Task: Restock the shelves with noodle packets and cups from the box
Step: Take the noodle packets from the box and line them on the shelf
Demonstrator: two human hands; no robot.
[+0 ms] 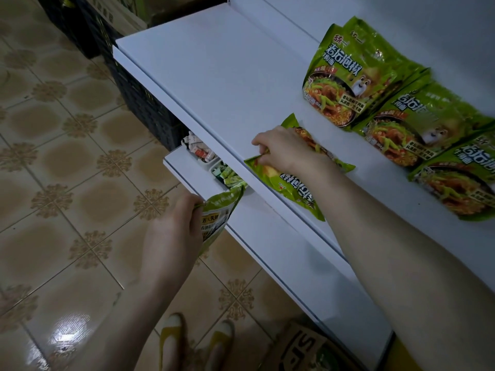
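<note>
On the white upper shelf [227, 76] a green noodle packet [292, 186] lies flat near the front edge. My right hand [284, 151] rests on top of it, fingers pinching its upper edge. Below the shelf edge, my left hand [176, 236] grips a second green noodle packet [218, 218], held upright over the lower shelf [267, 236]. Several more green noodle packets [353, 76] lean in a row against the shelf's back wall at the right. Part of a cardboard box [308, 349] shows at the bottom by the floor.
Small white bins of sachets [203, 153] sit on the lower shelf under the upper shelf's edge. Black crates [134, 89] and cardboard cartons [115, 14] stand on the tiled floor at the far left. My yellow shoes [198, 341] are on the tiles below.
</note>
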